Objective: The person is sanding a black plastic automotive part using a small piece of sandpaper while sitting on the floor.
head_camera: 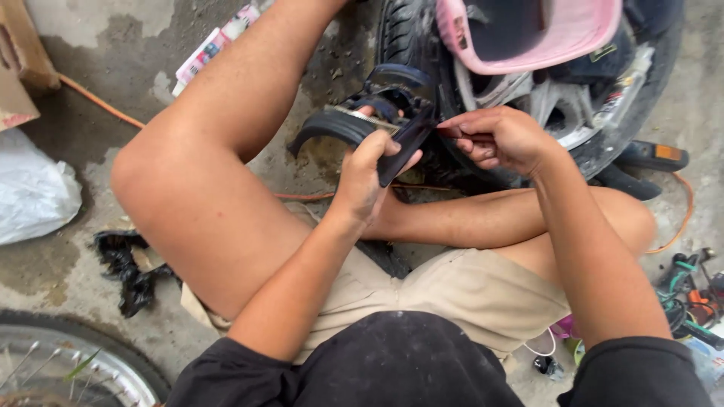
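My left hand (366,172) grips a black plastic motorcycle part (354,120), a curved fender-like piece, holding it up in front of the wheel. My right hand (498,137) pinches the edge of the same black piece at its right end, fingers curled closed on it. Behind both hands stands a black tyre on a silver wheel (554,105) under a pink body panel (535,34). I sit on the concrete floor with my knees spread, in tan shorts and a black shirt.
A white plastic bag (34,192) and crumpled black plastic (128,267) lie at left. An orange cable (98,102) runs across the floor. A spoked wheel (68,369) sits bottom left. Tools (690,294) lie at right. A cardboard box (19,60) stands top left.
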